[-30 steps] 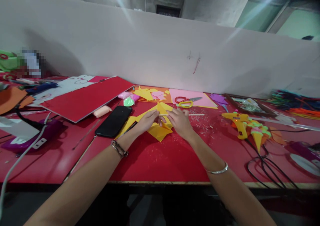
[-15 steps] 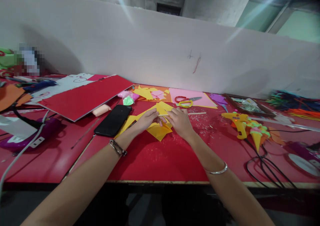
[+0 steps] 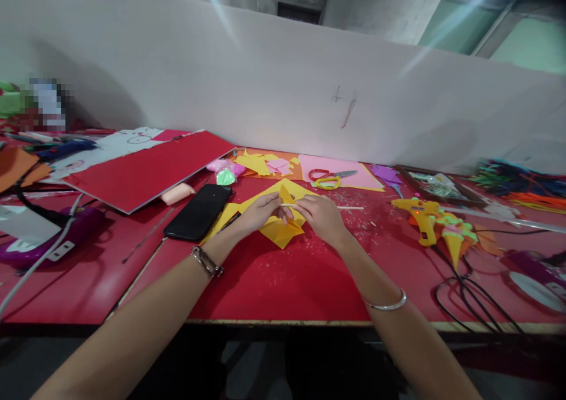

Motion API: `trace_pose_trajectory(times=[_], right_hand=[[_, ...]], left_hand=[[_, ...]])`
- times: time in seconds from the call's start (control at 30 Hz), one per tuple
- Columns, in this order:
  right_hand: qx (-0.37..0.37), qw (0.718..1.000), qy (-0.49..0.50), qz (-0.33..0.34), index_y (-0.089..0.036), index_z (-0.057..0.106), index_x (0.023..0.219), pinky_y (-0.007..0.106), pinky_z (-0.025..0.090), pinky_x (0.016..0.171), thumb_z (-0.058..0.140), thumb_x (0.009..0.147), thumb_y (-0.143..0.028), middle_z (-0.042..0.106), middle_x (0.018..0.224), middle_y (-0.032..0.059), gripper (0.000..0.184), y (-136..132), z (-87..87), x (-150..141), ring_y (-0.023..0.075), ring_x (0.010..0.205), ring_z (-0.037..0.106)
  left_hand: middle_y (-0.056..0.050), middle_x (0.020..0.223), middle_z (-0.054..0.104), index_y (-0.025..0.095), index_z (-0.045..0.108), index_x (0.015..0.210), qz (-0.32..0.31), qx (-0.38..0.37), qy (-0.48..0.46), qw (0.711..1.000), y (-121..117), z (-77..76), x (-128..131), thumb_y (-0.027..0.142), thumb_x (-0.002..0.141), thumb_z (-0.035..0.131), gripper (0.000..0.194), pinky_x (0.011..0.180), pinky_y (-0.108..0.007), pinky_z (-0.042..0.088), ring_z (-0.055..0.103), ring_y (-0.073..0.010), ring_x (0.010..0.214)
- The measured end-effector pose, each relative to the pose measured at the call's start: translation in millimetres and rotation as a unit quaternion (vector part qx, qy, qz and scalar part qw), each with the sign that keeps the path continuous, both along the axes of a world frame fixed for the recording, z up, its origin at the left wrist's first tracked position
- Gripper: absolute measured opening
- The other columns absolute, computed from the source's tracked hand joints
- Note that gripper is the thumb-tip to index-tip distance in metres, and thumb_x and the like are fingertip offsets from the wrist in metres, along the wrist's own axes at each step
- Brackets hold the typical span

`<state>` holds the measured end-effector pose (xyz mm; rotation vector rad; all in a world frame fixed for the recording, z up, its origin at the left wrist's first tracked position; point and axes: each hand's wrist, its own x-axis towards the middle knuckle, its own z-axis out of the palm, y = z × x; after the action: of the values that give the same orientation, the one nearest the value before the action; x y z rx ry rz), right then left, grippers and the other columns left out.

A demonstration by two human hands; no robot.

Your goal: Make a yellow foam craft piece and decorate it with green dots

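My left hand (image 3: 262, 211) and my right hand (image 3: 322, 216) meet over a yellow paper piece (image 3: 277, 230) lying on the red table (image 3: 283, 282). Both hands have their fingers pinched together on a thin white stick (image 3: 349, 207) and the folded yellow paper. The stick runs sideways, its right end pointing out past my right hand. A small yellow corner of paper stands up between my fingertips. A black phone (image 3: 198, 212) lies just left of my left hand.
Red-and-yellow scissors (image 3: 328, 178) rest on a pink sheet (image 3: 340, 173) behind my hands. A yellow glue gun (image 3: 425, 216) with a black cable sits at the right. A red board (image 3: 145, 170) lies at the left, with paper scraps (image 3: 260, 164) behind.
The hands stay in the same spot. A corner of the yellow paper has been lifted up between the fingertips. The view shifted slightly.
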<state>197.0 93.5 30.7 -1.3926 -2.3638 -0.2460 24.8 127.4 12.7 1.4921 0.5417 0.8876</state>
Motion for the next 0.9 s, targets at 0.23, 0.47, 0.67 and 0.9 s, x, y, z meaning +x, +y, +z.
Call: trace_pose_trajectory(times=[0.23, 0.47, 0.67, 0.9], right_hand=[[-0.027, 0.999, 0.042, -0.003, -0.019, 0.058, 0.079, 0.023, 0.027, 0.058, 0.032, 0.089, -0.033, 0.06, 0.076, 0.0028, 0.031, -1, -2.7, -2, 0.0127, 0.069, 0.051], [-0.051, 0.997, 0.051, -0.033, -0.021, 0.056, 0.084, 0.022, 0.025, 0.052, 0.035, 0.086, -0.041, 0.061, 0.069, 0.0007, 0.029, -2, -2.0, 0, 0.0128, 0.061, 0.052], [-0.036, 0.999, -0.005, -0.031, -0.02, 0.058, 0.078, 0.024, 0.022, 0.051, 0.031, 0.089, -0.038, 0.063, 0.073, 0.0019, 0.034, -2, 3.1, 2, 0.0129, 0.063, 0.054], [-0.035, 0.999, 0.017, -0.008, -0.02, 0.058, 0.08, 0.023, 0.024, 0.053, 0.03, 0.089, -0.038, 0.063, 0.073, 0.0015, 0.035, -2, 0.8, 3, 0.0128, 0.065, 0.054]], left_hand=[[-0.004, 0.069, 0.062, 0.013, 0.054, 0.071, 0.036, 0.109, 0.063, 0.991, 5, 0.5, -2, 0.033, 0.084, 0.038, 0.029, 0.065, -0.024, 0.041, 0.055, -0.0102, 0.061], [-0.004, 0.068, 0.062, 0.015, 0.052, 0.071, 0.062, 0.169, 0.105, 0.978, 0, 1.2, 0, 0.031, 0.085, 0.035, 0.028, 0.069, -0.024, 0.043, 0.058, -0.012, 0.066], [-0.005, 0.072, 0.061, 0.015, 0.052, 0.074, 0.077, 0.206, 0.109, 0.969, -7, 6.9, 3, 0.027, 0.086, 0.033, 0.026, 0.072, -0.025, 0.044, 0.059, -0.0128, 0.07], [-0.002, 0.069, 0.057, 0.016, 0.051, 0.072, 0.121, 0.227, 0.143, 0.956, -6, 7.1, 1, 0.026, 0.084, 0.035, 0.022, 0.065, -0.023, 0.041, 0.055, -0.0123, 0.067]])
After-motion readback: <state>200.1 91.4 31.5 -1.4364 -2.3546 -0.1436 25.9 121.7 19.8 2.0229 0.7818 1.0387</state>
